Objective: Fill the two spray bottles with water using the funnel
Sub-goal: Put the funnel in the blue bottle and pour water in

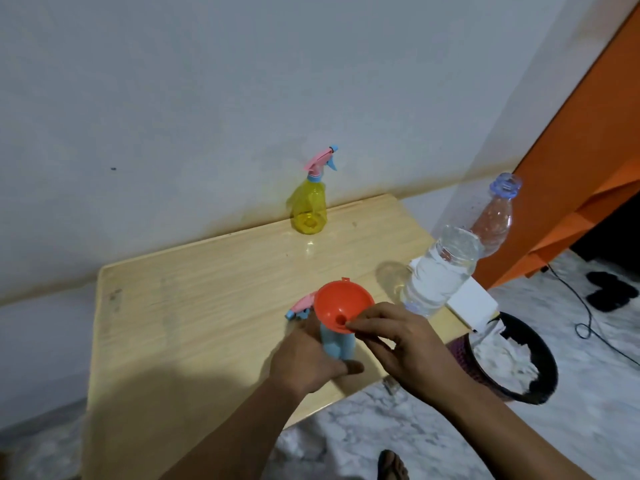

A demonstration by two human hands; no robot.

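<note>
An orange funnel sits in the mouth of a blue spray bottle near the table's front edge. My left hand grips the blue bottle's body. My right hand pinches the funnel's near rim. The bottle's pink and blue spray head lies on the table just behind the funnel. A yellow spray bottle with its pink spray head on stands at the back of the table by the wall. A large clear water bottle, partly full and capped in blue, stands at the table's right edge.
The wooden table meets a white wall at the back. A black bin with white paper in it stands on the marble floor to the right. A white box sits at the table's right corner. An orange cabinet rises far right.
</note>
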